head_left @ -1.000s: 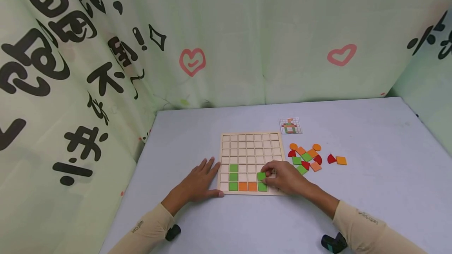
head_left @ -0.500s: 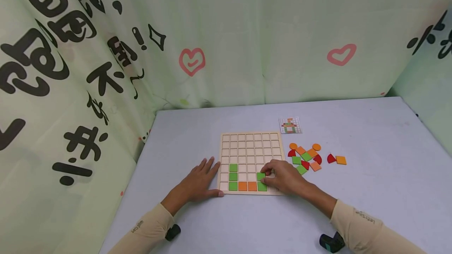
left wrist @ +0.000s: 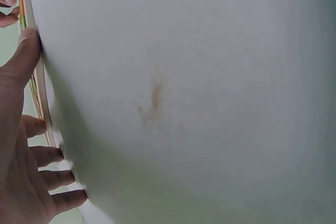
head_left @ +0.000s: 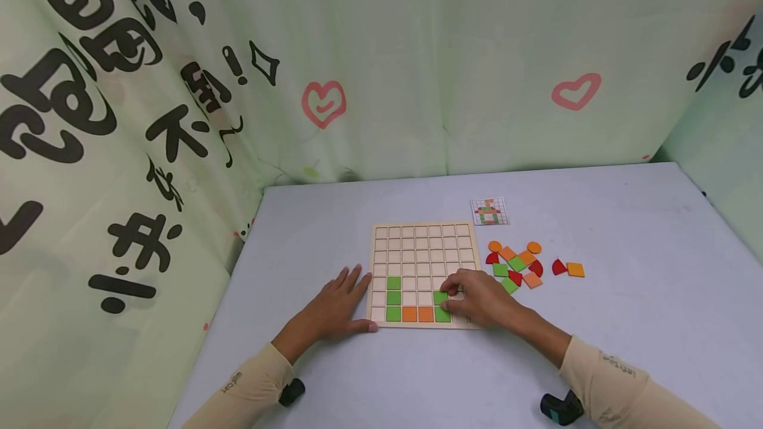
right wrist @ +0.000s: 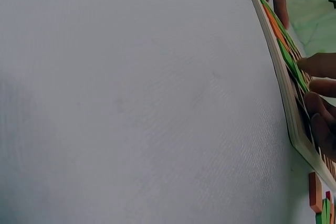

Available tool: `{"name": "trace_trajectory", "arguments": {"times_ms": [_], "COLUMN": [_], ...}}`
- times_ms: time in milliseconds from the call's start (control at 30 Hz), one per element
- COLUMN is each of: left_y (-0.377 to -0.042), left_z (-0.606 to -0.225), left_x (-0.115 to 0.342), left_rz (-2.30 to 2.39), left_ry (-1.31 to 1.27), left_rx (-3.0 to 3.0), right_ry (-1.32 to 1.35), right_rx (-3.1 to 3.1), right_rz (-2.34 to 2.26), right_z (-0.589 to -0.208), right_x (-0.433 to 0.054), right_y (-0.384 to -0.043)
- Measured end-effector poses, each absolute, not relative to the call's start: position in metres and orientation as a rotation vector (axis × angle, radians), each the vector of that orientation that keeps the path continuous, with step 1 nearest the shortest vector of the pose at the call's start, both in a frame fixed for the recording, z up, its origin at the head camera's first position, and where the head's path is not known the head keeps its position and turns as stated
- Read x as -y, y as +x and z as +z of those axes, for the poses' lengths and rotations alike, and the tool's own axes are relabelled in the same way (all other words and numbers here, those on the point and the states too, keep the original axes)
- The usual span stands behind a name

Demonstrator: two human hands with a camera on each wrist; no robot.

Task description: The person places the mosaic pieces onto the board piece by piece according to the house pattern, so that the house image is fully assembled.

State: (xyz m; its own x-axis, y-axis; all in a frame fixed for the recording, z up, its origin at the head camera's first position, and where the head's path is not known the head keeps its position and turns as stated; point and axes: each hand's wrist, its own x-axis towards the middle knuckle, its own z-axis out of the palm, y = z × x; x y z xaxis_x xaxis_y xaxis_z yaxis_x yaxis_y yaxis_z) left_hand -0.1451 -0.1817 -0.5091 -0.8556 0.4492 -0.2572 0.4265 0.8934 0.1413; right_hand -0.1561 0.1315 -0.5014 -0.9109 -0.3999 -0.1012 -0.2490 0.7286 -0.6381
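Observation:
A wooden grid board lies on the table, with a column of green square tiles and two orange square tiles in its lower cells. At the board's lower left corner my left hand rests with fingers spread, thumb and forefinger touching the edge. My right hand is over the board's lower right part, pinching a green square tile between thumb and fingers. That tile sits just above another green tile. In the right wrist view, the right fingertips touch the green tile at the board.
Right of the board lies a loose cluster of green, orange and red pieces. A red quarter-round piece and an orange square lie farther right. A picture card lies behind them on the white table.
The green tile in my right fingers has shifted slightly down and left, settling into the cell above the lower green tile. My left hand has stayed in place.

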Motion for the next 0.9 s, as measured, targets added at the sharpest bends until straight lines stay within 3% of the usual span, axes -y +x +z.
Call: {"name": "trace_trajectory", "arguments": {"times_ms": [300,567,900], "left_y": [-0.145,-0.146,-0.145], "left_z": [-0.511,-0.51,-0.508], "left_x": [0.182,0.182,0.182], "left_rz": [0.113,0.112,0.125], "left_ry": [0.651,0.647,0.641], "left_rx": [-2.775,-2.77,-2.765], "right_ry": [-0.543,-0.403,-0.366], "right_rx": [-2.581,-2.55,-2.72], "right_rz": [-1.126,-1.24,-1.168], "right_z": [-0.498,-0.492,-0.498], "right_x": [-0.158,-0.194,-0.226], "right_y": [-0.16,-0.166,-0.16]}}
